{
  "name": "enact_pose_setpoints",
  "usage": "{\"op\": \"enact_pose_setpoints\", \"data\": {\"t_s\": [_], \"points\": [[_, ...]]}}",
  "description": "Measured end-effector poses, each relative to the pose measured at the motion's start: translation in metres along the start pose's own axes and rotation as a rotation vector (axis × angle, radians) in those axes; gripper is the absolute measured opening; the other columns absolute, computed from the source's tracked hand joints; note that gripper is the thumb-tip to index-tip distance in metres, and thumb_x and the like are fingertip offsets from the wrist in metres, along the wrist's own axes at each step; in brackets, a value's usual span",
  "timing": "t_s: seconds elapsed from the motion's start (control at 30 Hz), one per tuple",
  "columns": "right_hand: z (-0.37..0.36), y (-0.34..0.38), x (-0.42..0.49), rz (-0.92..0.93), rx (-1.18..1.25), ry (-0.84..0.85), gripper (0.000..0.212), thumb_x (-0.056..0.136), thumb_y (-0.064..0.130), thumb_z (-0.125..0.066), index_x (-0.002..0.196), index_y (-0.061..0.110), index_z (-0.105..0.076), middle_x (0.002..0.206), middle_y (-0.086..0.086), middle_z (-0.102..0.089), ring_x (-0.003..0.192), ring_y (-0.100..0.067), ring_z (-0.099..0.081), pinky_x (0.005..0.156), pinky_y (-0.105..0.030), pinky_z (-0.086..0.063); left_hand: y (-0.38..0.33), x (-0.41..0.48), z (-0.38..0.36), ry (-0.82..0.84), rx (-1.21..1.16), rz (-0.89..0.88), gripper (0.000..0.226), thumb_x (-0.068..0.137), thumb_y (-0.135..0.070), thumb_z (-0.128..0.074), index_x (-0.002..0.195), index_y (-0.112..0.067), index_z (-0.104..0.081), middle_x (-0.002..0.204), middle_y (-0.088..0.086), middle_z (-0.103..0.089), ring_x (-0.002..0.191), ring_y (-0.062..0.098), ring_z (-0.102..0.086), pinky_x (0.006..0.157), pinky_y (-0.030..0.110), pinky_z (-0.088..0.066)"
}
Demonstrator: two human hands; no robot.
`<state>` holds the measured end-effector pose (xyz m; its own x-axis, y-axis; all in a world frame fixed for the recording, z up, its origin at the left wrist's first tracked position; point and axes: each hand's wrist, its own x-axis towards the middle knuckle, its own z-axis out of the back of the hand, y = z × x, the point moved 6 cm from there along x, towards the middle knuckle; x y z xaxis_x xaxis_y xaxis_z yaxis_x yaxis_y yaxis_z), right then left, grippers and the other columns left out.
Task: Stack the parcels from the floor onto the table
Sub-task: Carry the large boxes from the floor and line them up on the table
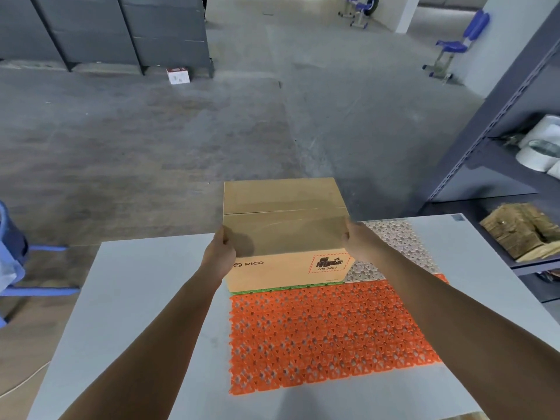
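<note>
Each grip, left hand (pixel 218 253) and right hand (pixel 360 241), holds one side of the parcel (pixel 285 225) over the table (pixel 136 298)

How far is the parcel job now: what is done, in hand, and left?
Done: one cardboard parcel sits on the mats on the table. In hand: left hand and right hand hold its sides. Left: releasing it; a small white box lies on the floor by the cabinets.

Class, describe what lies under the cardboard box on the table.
A green mat peeks out along the near bottom edge of the box, with a grey mat showing at its right. How far either runs beneath is hidden by the box.
</note>
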<state>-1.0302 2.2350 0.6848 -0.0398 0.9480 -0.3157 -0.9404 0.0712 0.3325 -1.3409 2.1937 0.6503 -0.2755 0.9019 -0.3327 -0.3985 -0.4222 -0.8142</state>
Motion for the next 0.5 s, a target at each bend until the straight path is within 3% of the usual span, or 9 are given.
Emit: {"op": "enact_pose_setpoints", "data": {"t_s": [0.1,0.17,0.33,0.5], "points": [[0.003,0.009,-0.01,0.022,-0.053,-0.023,0.053,0.103,0.022,-0.035,0.152,0.012,-0.019,0.153,-0.017,-0.028,0.102,-0.03,-0.062,0.071,-0.036,-0.051,0.002,-0.003,0.0,-0.01,-0.015,0.023,0.045,0.101,-0.019,-0.028,0.145,-0.023,-0.029,0.118,0.006,-0.054,0.072,0.009,-0.048,0.053,0.026,-0.035],[0.006,0.016,-0.021,0.032,-0.096,-0.063,0.052,0.102,0.024,-0.037,0.152,0.015,-0.023,0.156,-0.012,-0.025,0.115,-0.033,-0.058,0.085,-0.042,-0.051,0.004,-0.005,0.002,-0.039,-0.03,0.044,0.047,0.102,-0.03,-0.03,0.148,-0.023,-0.025,0.124,0.008,-0.053,0.071,0.009,-0.048,0.051,0.025,-0.035],[0.009,0.031,-0.048,0.062,-0.18,-0.169,0.048,0.101,0.027,-0.038,0.148,0.019,-0.031,0.153,-0.008,-0.031,0.13,-0.028,-0.044,0.1,-0.046,-0.045,0.004,-0.016,0.009,-0.059,-0.023,0.032,0.053,0.1,-0.045,-0.031,0.148,-0.022,-0.026,0.137,0.01,-0.049,0.079,0.016,-0.047,0.056,0.027,-0.032],[0.0,0.041,-0.076,0.184,-0.188,-0.187,0.044,0.102,0.029,-0.039,0.144,0.019,-0.037,0.147,-0.005,-0.038,0.129,-0.026,-0.043,0.103,-0.048,-0.041,0.001,-0.051,0.008,-0.102,0.001,0.018,0.05,0.099,-0.026,-0.035,0.148,-0.02,-0.027,0.136,0.012,-0.049,0.073,0.012,-0.046,0.052,0.026,-0.032]]}}
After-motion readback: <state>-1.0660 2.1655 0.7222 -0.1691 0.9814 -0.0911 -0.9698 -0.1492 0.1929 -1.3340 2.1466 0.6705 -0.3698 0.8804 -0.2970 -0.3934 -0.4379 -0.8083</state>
